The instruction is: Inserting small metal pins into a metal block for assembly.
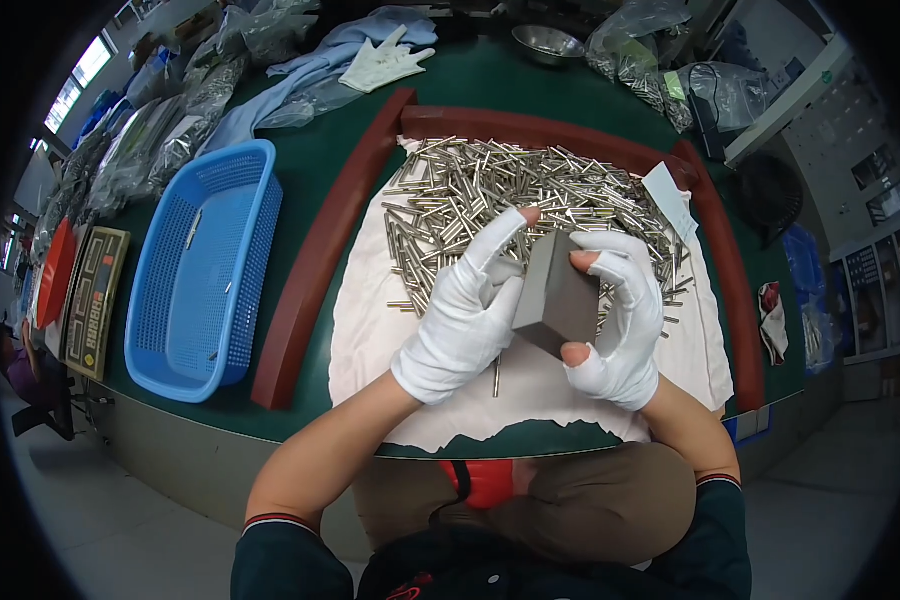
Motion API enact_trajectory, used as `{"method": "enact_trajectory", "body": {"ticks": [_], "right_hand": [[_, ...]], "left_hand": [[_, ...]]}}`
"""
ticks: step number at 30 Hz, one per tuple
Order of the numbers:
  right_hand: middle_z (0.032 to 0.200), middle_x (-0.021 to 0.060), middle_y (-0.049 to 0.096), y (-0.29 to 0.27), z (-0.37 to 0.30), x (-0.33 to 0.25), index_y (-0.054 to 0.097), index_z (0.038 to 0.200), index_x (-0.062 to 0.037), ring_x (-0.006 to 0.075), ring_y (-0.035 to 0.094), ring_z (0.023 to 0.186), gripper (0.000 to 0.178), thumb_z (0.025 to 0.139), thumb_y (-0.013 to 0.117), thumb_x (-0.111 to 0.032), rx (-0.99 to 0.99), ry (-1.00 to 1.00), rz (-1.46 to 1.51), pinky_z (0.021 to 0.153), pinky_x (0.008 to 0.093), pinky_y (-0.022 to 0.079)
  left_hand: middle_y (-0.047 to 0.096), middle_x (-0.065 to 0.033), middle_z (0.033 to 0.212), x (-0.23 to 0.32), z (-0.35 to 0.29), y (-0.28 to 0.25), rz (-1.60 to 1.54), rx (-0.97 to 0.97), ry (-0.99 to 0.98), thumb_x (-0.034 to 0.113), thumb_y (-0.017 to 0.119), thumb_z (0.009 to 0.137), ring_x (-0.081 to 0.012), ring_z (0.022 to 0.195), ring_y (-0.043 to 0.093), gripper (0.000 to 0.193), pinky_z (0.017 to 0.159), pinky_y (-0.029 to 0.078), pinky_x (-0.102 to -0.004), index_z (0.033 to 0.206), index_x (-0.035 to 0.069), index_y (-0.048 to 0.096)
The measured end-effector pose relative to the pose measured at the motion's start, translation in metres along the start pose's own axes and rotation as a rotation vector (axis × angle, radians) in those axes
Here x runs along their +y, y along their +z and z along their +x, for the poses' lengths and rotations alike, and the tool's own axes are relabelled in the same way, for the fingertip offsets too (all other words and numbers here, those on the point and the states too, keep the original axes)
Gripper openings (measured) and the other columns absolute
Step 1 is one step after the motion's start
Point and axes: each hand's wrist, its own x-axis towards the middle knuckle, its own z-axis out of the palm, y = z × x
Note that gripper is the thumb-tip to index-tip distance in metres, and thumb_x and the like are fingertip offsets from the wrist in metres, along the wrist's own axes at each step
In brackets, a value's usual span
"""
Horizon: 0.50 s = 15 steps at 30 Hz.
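Note:
Both my hands wear white gloves with some fingertips bare. My right hand (622, 330) grips a dark grey rectangular block (560, 300), fingers at its upper right edge and thumb near its lower end. Close against the block's left side is my left hand (465, 315). Its index finger stretches up and its thumb lies apart, near the block; I see nothing held there, though the inner side of the hand is partly hidden. Beyond both hands spreads a heap of thin metal pins (470, 185) on a pale cloth (370, 340). A single pin (497, 378) lies nearer, below the hands.
Dark red bars (315, 270) frame the cloth on the left, back and right. A blue plastic basket (240, 260) with a few pins stands left. White paper (670, 200) lies at the heap's right. Behind are a loose glove (385, 60), a metal bowl (548, 42) and bagged parts (630, 60).

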Motion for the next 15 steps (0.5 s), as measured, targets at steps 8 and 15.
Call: {"method": "enact_trajectory", "body": {"ticks": [8, 15], "right_hand": [[0.105, 0.0176, 0.054, 0.0, 0.001, 0.001, 0.054, 0.107, -0.0024, 0.03, 0.055, 0.09, 0.061, 0.067, 0.072, -0.044, -0.007, 0.007, 0.03, 0.078, 0.0382, 0.045], [0.104, 0.0173, 0.055, -0.004, 0.001, -0.001, 0.054, 0.107, -0.0018, 0.0299, 0.056, 0.09, 0.06, 0.067, 0.072, -0.043, -0.067, 0.007, 0.042, 0.078, 0.039, 0.045]], "left_hand": [[0.063, -0.0031, 0.082, -0.006, 0.001, 0.001, -0.009, 0.03, 0.062, -0.009, 0.043, 0.086, -0.0059, 0.073, 0.058, 0.057, 0.069, 0.047, -0.0211, 0.139, 0.011, 0.039], [0.061, -0.0015, 0.076, -0.011, 0.003, 0.002, 0.057, 0.041, 0.174, -0.008, 0.043, 0.087, -0.0058, 0.067, 0.054, 0.056, 0.065, 0.045, -0.0213, 0.138, 0.013, 0.041]]}}
